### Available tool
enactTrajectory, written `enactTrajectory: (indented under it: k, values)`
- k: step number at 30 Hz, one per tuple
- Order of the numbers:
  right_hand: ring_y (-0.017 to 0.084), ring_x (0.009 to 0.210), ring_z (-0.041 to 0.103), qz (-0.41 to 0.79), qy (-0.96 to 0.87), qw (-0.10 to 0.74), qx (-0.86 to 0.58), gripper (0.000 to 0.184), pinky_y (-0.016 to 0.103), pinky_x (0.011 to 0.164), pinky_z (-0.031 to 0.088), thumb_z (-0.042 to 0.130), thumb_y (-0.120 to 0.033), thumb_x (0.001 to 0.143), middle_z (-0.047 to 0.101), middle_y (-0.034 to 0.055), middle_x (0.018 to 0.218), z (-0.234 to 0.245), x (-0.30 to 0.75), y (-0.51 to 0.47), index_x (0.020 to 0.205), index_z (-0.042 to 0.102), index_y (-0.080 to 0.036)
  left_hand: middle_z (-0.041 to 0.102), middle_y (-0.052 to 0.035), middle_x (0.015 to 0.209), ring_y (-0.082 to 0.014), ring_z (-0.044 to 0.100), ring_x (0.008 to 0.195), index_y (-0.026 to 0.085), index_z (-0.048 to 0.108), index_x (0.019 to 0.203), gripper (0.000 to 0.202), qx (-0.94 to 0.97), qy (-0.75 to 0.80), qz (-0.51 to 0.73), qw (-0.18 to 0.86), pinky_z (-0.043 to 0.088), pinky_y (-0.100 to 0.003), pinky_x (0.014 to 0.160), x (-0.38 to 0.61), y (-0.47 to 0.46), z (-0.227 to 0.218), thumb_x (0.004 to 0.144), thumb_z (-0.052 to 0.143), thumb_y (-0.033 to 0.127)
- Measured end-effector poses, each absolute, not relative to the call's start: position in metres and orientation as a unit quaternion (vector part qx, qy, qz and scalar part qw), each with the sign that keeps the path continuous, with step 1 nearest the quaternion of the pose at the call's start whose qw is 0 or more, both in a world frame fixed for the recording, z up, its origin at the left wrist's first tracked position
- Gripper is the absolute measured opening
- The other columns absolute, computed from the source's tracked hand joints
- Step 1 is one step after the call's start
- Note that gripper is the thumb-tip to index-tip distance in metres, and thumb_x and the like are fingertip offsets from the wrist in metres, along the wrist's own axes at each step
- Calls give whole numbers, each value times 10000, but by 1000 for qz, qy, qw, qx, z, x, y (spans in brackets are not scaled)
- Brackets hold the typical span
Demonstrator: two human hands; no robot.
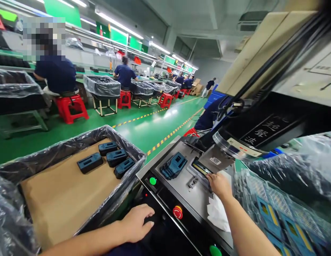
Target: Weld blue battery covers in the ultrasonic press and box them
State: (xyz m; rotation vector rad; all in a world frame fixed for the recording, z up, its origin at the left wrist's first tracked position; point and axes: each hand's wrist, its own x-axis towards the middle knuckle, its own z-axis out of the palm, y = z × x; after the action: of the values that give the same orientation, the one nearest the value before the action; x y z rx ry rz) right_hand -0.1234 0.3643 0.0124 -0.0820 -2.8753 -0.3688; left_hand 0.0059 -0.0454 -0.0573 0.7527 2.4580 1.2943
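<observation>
My left hand [137,223] rests on the black front edge of the machine console [181,193], fingers curled loosely with nothing in them that I can see. My right hand [219,185] reaches to a dark part seated in the fixture [201,167] under the machine's round head [235,144], fingertips pinched on it. A stack of dark blue plastic parts [174,165] lies on the metal plate to the left of the fixture. A white cloth [217,213] lies under my right wrist.
A plastic-lined box [74,185] at left holds several blue parts [109,160] on cardboard. Green button [153,180], red stop button [177,212] and another green button [215,250] line the console. Trays of blue parts [277,217] sit at right. Seated workers [57,73] fill the line across the green floor.
</observation>
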Motion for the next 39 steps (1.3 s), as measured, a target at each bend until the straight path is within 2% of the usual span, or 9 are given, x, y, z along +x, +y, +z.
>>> enactTrajectory:
  k: [4,9,14,19,24,27,30,34,39]
  values:
    - [256,868,613,-178,-977,119,12,338,331,764,425,414,-266,935,660,130,845,12,-112,360,936,711,-104,632,-50,957,-185,582,877,200,587,975,218,257,847,448,124,474,-312,813,6,-50,-59,762,563,240]
    - [252,769,606,-249,-958,132,57,321,342,703,423,393,-262,945,651,112,795,20,-83,360,861,673,-129,636,-52,956,-184,590,879,195,599,998,232,268,840,456,118,480,-311,817,7,-49,-62,776,563,252]
    - [268,758,607,-243,-955,166,39,307,356,677,427,402,-290,928,650,109,768,41,-29,342,820,656,-156,640,-44,912,-171,598,847,186,609,957,187,268,824,487,112,493,-302,801,-2,-38,-52,781,567,231]
    - [251,804,625,-12,-989,147,16,365,350,737,453,347,-376,936,670,105,844,60,39,290,844,643,-185,630,-82,1008,-190,595,944,173,585,1066,265,307,790,529,51,492,-344,873,-9,-22,-30,815,576,260]
    - [177,675,564,340,-935,-84,-55,394,283,626,425,452,-544,869,628,30,721,51,80,240,762,616,-202,490,-145,1348,-259,480,1223,196,419,1350,663,365,751,547,48,445,-400,982,-7,-3,-12,763,687,351]
    - [125,558,473,543,-807,-200,-119,462,252,543,374,566,-638,765,558,-11,606,25,92,226,695,581,-181,623,-102,1141,-223,590,1021,197,557,1229,515,327,763,538,142,482,-357,876,-9,8,-15,762,684,375]
    - [125,559,498,694,-661,-206,-196,497,262,567,412,602,-676,715,582,-7,618,-5,101,217,715,578,-180,602,-7,744,-123,556,648,168,661,958,304,213,770,543,260,462,-261,625,-9,14,-26,759,669,397]
    - [124,561,514,723,-635,-148,-228,471,259,563,428,629,-643,718,597,0,634,-31,105,207,748,604,-173,498,48,612,-75,438,494,148,621,884,354,108,735,570,351,343,-205,442,-2,13,-36,732,673,464]
    - [123,593,528,620,-752,-80,-209,371,248,567,421,706,-518,681,641,12,702,-44,105,203,798,672,-168,514,49,611,-67,429,476,145,609,889,402,63,721,579,376,323,-194,412,7,13,-39,697,699,487]
